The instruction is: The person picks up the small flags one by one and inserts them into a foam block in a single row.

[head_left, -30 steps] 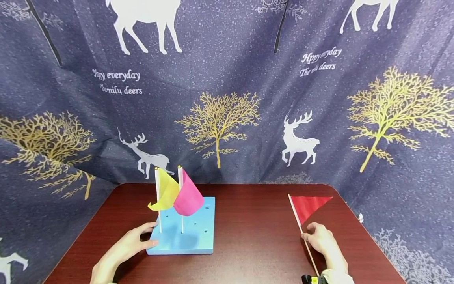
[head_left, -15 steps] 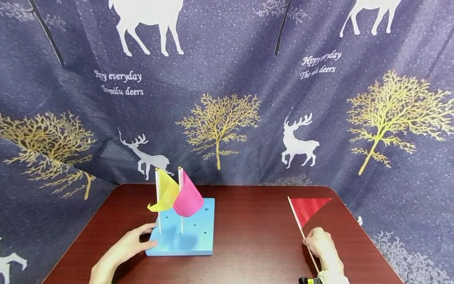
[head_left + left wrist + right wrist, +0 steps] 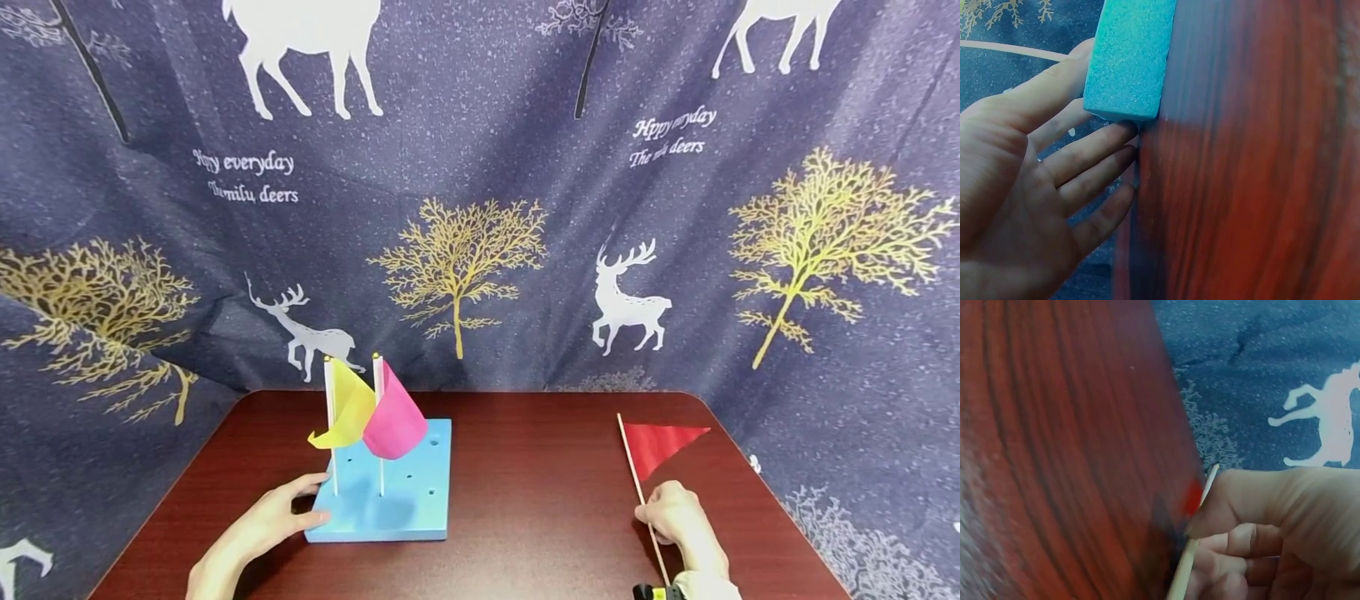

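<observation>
A light-blue foam block [image 3: 420, 521] with small holes lies on the left half of the table. A yellow flag [image 3: 351, 408] and a pink flag [image 3: 396, 423] stand upright in it. My left hand [image 3: 262, 521] rests against the block's left edge, thumb near the front corner, fingers fairly straight; the left wrist view shows the fingertips [image 3: 1124, 132] touching its edge. On the right, my right hand [image 3: 678, 517] pinches the wooden stick of a red flag [image 3: 658, 446], its cloth pointing right. In the right wrist view the stick [image 3: 1184, 570] passes between thumb and curled fingers.
The dark red wood-grain table [image 3: 525, 483] has rounded far corners. Behind and beside it hangs a dark blue curtain [image 3: 495, 125] printed with white deer and golden trees. A dark wristband [image 3: 660, 592] sits on my right wrist.
My right fingers have closed round the red flag's stick. The flag's top has shifted slightly right, making the stick more upright. The left hand and block have hardly moved.
</observation>
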Available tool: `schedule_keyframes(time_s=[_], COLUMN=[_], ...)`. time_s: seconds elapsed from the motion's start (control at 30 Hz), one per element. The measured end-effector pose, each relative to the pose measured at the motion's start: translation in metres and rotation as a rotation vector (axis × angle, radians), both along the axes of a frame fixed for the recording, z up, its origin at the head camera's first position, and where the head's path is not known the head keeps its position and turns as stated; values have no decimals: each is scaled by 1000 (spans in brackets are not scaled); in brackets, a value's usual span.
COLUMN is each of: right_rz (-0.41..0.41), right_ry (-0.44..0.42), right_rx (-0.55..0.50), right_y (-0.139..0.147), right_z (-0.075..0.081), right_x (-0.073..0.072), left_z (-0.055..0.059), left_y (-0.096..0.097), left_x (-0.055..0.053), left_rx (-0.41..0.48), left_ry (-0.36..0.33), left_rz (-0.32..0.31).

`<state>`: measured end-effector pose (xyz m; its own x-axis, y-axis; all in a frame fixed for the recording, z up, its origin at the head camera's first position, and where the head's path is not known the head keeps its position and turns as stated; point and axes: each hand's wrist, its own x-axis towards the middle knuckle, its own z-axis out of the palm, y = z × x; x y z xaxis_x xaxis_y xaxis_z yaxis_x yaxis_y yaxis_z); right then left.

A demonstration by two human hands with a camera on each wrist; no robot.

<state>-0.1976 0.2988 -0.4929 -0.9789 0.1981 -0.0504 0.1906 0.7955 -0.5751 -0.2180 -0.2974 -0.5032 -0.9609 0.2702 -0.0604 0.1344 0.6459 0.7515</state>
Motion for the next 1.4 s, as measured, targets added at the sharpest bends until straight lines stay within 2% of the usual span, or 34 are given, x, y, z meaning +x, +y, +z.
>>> schedule_keyframes(time_s=[0.17, 0.37, 0.5, 0.6, 0.87, 1.07, 1.17, 1.4], right_rz=[-35, -58, -40, -29, -4, 53, 73, 82], right_ry=[22, 105, 163, 195, 290, 363, 385, 423], right_rx=[-186, -409, -555, -625, -764, -855, -873, -820], right_y=[1, -3, -8, -12, -27, -41, -47, -65], right_z=[2, 10, 15, 17, 22, 24, 25, 30], right_x=[1, -3, -5, -9, -16, -19, -20, -20], left_z=[1, 1, 1, 1, 0, -1, 0, -1], left_y=[-1, -1, -1, -1, -2, -2, -1, -2], left_x=[0, 0, 0, 0, 0, 0, -1, -1], left_rx=[15, 22, 23, 19, 8, 4, 3, -17], left_ry=[-26, -21, -15, -15, 6, 14, 12, 24], left_rz=[-3, -11, -13, -12, -24, -20, -15, -11])
